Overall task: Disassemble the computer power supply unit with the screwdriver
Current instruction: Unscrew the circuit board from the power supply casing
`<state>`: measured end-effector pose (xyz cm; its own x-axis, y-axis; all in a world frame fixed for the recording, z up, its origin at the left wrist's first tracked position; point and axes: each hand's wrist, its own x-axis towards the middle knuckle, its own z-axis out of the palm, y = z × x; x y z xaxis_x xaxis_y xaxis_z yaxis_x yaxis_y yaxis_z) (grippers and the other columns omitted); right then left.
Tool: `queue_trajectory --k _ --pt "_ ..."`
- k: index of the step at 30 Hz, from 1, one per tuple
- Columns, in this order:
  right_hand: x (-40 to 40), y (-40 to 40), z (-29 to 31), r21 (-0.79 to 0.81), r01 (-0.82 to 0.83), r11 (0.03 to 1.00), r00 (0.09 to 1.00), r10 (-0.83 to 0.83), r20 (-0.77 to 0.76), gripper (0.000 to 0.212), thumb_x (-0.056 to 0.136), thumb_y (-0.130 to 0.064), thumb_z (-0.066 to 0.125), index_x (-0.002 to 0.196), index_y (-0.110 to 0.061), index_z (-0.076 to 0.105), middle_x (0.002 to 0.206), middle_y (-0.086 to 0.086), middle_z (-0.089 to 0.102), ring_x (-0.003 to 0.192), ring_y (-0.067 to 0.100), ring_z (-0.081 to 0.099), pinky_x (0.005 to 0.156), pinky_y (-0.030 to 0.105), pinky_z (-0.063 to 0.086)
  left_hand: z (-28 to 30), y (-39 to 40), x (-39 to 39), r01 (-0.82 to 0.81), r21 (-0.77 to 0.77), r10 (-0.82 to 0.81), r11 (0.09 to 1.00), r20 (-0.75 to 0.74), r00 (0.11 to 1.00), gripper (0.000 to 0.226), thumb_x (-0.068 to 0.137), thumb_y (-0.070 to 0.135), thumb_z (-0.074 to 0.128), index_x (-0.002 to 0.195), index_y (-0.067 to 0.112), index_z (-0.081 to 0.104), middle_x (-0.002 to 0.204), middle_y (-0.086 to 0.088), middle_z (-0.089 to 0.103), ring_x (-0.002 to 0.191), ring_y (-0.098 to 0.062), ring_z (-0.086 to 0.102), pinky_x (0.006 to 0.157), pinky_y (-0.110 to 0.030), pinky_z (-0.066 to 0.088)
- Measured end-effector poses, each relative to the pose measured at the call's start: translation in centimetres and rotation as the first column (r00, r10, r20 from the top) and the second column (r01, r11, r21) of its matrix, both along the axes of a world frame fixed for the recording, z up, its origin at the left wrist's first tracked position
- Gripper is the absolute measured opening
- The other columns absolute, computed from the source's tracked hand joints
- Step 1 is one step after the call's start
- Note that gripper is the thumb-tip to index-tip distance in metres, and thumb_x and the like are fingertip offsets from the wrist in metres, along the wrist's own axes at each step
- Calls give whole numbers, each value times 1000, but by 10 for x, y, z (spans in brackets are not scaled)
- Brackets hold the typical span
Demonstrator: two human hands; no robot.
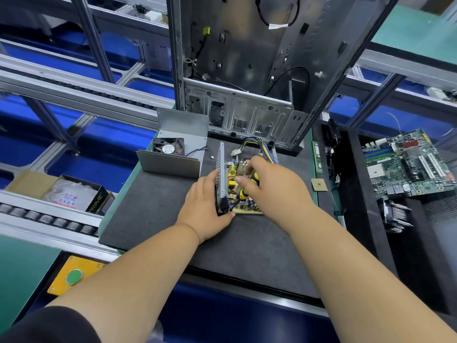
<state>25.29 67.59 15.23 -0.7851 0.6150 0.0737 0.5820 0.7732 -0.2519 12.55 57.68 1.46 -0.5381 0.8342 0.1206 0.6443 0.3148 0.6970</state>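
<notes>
Right hand [274, 186]: fingers curled round the yellow-and-black screwdriver [248, 188], tip down in the power supply circuit board [243, 191] — which screw it meets is hidden, probably near the front edge. Left hand [205, 206]: fingers wrapped over the upright perforated side panel [220, 174], thumb at the board's front corner. Unit sits mid-way on the dark foam mat [158, 214]. Removed cover with fan [173, 149] lies behind-left — well apart. Empty computer case [247, 70] stands behind; motherboard [408, 164] at right.

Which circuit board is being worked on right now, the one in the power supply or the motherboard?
The power supply board, under both hands, with the right hand holding the screwdriver on it. The motherboard lies untouched, far right.
</notes>
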Motion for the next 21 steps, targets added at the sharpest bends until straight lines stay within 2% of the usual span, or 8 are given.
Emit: queue_trajectory --k 5,10,13,15,17,19,21 --pt "0 -3 3 -114 6 993 998 -13 -60 21 93 -33 60 108 -22 51 92 -1 64 82 23 57 66 36 48 0 0 0 -1 5 1 1000 4 1000 102 67 47 75 150 31 19 127 6 42 123 -17 38 109 -36 34" --pt "0 -6 4 -204 -35 978 994 14 -107 29 81 -12 58 109 -19 55 108 0 55 83 20 51 71 36 47 0 -1 0 -2 11 2 1000 -3 1000 102 67 46 76 151 29 20 128 3 43 123 -19 39 110 -39 34" --pt "2 -6 3 -158 -34 987 997 23 -74 27 82 -18 57 109 -20 51 105 -2 55 82 21 50 66 34 43 -1 -1 0 -1 10 1 1000 0 1000 102 67 47 76 151 29 19 128 4 43 124 -19 39 109 -40 35" --pt "3 -6 2 -65 -24 998 999 21 -44 22 89 -32 56 106 -20 50 91 -3 57 81 24 53 63 35 42 -1 -1 0 1 12 -1 1000 1 1000 102 67 48 75 150 31 19 128 4 43 123 -18 39 109 -39 35" --pt "3 -5 2 16 -12 1000 1000 12 -6 28 95 -46 51 105 -20 50 83 -2 58 78 25 54 59 34 38 -1 -1 0 1 12 -1 1000 0 1000 102 66 48 74 150 31 18 128 4 43 123 -19 39 109 -39 35" --pt "2 -4 2 30 -7 1000 1000 7 16 31 98 -49 48 106 -20 52 84 -2 61 79 25 56 60 35 39 -2 -1 0 -1 12 1 1000 -3 1000 103 66 47 75 150 31 18 127 4 43 122 -19 39 109 -39 35" --pt "2 -4 2 -12 1 1000 1000 -1 3 25 98 -44 52 107 -21 53 84 -3 60 80 24 55 61 34 38 -2 -2 0 2 13 -2 1000 -4 1000 103 66 48 75 150 31 18 126 4 42 121 -19 39 109 -38 35"
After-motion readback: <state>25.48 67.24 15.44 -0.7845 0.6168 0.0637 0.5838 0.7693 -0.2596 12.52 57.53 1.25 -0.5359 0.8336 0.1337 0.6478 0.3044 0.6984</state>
